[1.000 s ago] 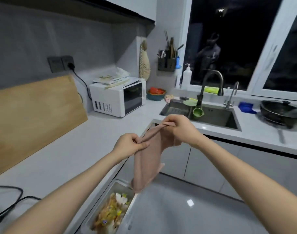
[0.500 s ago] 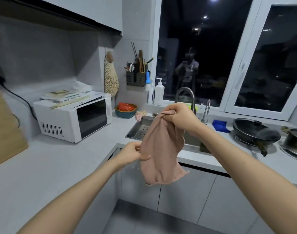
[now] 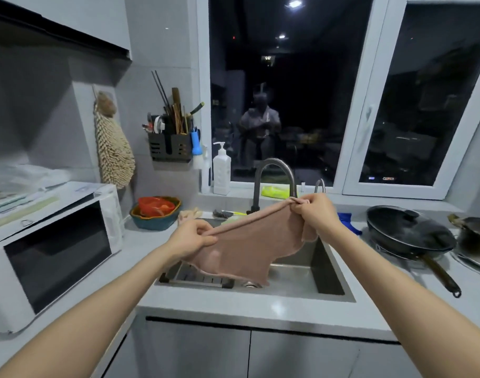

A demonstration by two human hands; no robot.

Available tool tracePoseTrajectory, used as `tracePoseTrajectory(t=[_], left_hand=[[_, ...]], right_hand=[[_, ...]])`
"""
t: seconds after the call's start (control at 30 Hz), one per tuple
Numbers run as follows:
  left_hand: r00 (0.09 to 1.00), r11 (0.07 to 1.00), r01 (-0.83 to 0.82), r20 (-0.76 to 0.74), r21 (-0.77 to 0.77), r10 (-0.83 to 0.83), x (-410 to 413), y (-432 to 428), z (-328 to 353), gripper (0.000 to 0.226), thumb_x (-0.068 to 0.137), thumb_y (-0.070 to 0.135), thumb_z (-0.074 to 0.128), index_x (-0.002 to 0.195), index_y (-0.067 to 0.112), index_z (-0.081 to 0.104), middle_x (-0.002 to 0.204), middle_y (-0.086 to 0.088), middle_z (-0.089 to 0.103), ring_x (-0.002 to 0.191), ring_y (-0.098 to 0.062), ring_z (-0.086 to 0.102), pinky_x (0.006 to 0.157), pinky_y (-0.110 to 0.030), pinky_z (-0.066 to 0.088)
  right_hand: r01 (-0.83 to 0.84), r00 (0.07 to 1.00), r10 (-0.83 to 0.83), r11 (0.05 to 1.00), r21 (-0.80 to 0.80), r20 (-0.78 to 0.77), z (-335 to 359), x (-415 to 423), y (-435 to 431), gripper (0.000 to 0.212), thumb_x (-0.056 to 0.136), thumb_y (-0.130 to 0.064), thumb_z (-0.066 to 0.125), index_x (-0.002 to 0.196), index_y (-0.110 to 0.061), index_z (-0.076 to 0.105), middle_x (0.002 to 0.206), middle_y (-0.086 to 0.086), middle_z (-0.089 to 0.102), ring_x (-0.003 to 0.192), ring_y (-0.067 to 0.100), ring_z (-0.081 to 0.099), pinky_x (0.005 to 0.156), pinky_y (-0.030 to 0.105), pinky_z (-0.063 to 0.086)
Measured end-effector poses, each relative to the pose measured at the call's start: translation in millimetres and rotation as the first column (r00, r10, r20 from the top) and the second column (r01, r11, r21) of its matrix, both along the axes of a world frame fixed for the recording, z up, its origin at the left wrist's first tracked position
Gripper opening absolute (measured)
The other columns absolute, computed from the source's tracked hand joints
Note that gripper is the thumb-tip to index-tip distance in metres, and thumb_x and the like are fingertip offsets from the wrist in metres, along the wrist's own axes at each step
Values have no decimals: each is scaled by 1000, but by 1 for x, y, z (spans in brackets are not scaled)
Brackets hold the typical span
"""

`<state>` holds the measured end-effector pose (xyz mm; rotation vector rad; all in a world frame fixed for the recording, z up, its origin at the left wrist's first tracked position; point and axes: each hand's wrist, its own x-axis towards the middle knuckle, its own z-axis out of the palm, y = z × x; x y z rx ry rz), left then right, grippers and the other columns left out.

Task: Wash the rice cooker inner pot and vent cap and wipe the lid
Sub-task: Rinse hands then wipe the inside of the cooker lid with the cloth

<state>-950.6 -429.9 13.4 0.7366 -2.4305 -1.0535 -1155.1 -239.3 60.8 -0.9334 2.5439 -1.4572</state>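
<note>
Hands apart over the sink (image 3: 326,268), each clamped on a top corner of the pink cloth (image 3: 249,249): left hand (image 3: 191,238) lower, right hand (image 3: 313,214) higher, nearer the faucet (image 3: 274,170). Cloth hangs over the basin. Wok (image 3: 408,236) on worktop (image 3: 260,304) right of sink, microwave (image 3: 56,257) to its left.

The cloth (image 3: 249,246) hangs stretched between the left hand (image 3: 191,238) and the right hand (image 3: 313,214), over the sink (image 3: 326,271), the right hand higher and farther back. Behind the hands stands the faucet (image 3: 274,170); the soap bottle (image 3: 221,171) is on the sill behind and left of it, and the rack (image 3: 170,147) is on the wall farther left. Left of the left hand, the bowl (image 3: 155,214) sits on the counter (image 3: 140,246), with the microwave (image 3: 50,252) farther left and nearer. Right of the right hand, the pan (image 3: 408,236) lies beside the sink.
</note>
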Motion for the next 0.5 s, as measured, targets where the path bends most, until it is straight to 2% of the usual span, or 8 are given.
tracePoseTrajectory(t=[0.07,0.13,0.17,0.27,0.37,0.43,0.5], left_hand=[[999,999,36,7,-31,-36,-39,-28,6,14,78,20,71,67,26,63,91,4,64,107,-11,53,87,-27,38],[998,997,67,12,-36,-66,-72,-47,12,8,82,22,68,74,24,65,85,6,66,95,-13,59,79,-28,42],[998,997,69,1,-25,-68,-88,-57,15,4,83,24,67,80,22,67,85,4,68,89,-13,60,75,-28,43],[997,998,59,-44,33,-58,-145,-90,15,8,85,24,65,88,17,68,86,3,67,82,-12,58,68,-24,43],[997,996,60,-55,70,-56,-189,-112,14,5,83,21,67,78,21,67,76,3,64,79,-16,57,73,-29,44],[996,996,66,-57,60,-63,-223,-128,20,15,82,22,68,68,25,63,71,4,60,75,-14,53,69,-27,40],[997,996,55,-61,75,-51,-257,-144,26,20,81,25,70,64,23,60,66,5,57,69,-11,49,63,-25,36]], right_hand=[[56,998,-56,998,-38,2,5,-30,-27,10,83,-21,61,84,-21,71,80,1,66,90,25,61,71,34,45],[109,994,-110,992,-61,-15,12,-54,-48,10,83,-22,61,83,-24,70,84,0,67,90,23,61,75,35,46],[136,990,-138,988,-69,-32,14,-67,-57,10,83,-22,60,82,-25,70,84,-1,67,89,22,61,73,34,46],[202,974,-208,976,-77,-84,18,-109,-86,13,84,-21,57,79,-26,69,80,-2,66,85,20,60,62,30,41],[243,964,-249,967,-71,-95,20,-147,-106,16,86,-20,55,85,-26,70,88,-2,68,88,20,60,70,32,47],[302,943,-313,948,-102,-115,25,-179,-124,19,86,-22,54,92,-24,72,95,-1,69,92,21,60,75,34,49],[356,920,-369,928,-107,-133,30,-213,-142,21,86,-25,53,95,-24,72,94,-2,69,91,21,60,72,30,45]])
